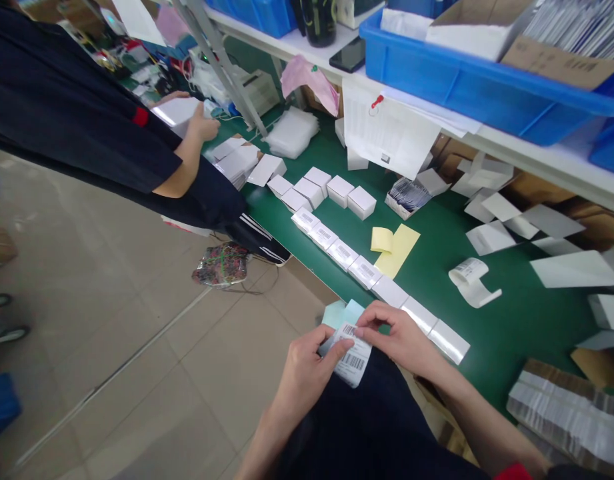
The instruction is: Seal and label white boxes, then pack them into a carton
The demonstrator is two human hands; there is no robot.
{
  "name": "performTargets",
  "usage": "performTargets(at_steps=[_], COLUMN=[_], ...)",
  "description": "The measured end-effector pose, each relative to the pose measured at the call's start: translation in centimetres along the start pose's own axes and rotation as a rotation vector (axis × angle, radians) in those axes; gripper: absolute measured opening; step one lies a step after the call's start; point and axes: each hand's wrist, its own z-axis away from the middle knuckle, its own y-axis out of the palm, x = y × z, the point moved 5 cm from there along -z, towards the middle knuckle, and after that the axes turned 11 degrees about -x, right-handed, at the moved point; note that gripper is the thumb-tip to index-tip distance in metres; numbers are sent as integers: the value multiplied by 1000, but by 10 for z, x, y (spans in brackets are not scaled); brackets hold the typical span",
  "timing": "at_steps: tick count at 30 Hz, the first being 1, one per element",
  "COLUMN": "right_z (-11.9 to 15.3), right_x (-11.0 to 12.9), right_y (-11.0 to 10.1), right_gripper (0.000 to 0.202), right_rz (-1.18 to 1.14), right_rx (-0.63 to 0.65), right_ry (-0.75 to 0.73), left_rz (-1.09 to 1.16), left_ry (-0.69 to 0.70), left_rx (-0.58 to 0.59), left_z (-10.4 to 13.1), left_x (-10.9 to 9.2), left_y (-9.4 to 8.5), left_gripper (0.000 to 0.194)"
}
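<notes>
Above my lap, my left hand (314,360) pinches a strip of white barcode labels (351,365) between thumb and fingers. My right hand (391,333) has its thumb and forefinger closed on the strip's upper edge. Pale blue-green backing paper (337,312) shows behind the labels. Just past my hands, a row of small white boxes (343,253) runs along the green table's edge. The farther ones carry barcode labels; the nearest, such as this white box (449,340), show plain shiny tops.
At left a co-worker (187,133) holds a white box. Yellow paper (399,250) and a curled label roll (474,280) lie on the table (437,267). Open white boxes (491,237) are scattered at right. Overhead, a shelf bears a blue bin (467,80). Stacked cards (561,407) sit lower right.
</notes>
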Motion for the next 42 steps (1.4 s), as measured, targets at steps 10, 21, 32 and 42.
performTargets(at_steps=[10, 21, 32, 42], right_z=[-63, -91, -88, -84], right_x=[-161, -264, -266, -261], right_y=[-83, -107, -100, -91], right_gripper=[37, 30, 30, 29], right_rz=[156, 386, 571, 684], right_rx=[-390, -326, -388, -487], right_ry=[228, 327, 337, 306], left_rz=[-44, -76, -113, -148], left_ry=[-199, -289, -265, -253], left_rx=[15, -37, -23, -44], left_z=[13, 17, 12, 12], left_x=[46, 58, 45, 42], left_y=[0, 1, 8, 9], left_gripper=[39, 43, 40, 43])
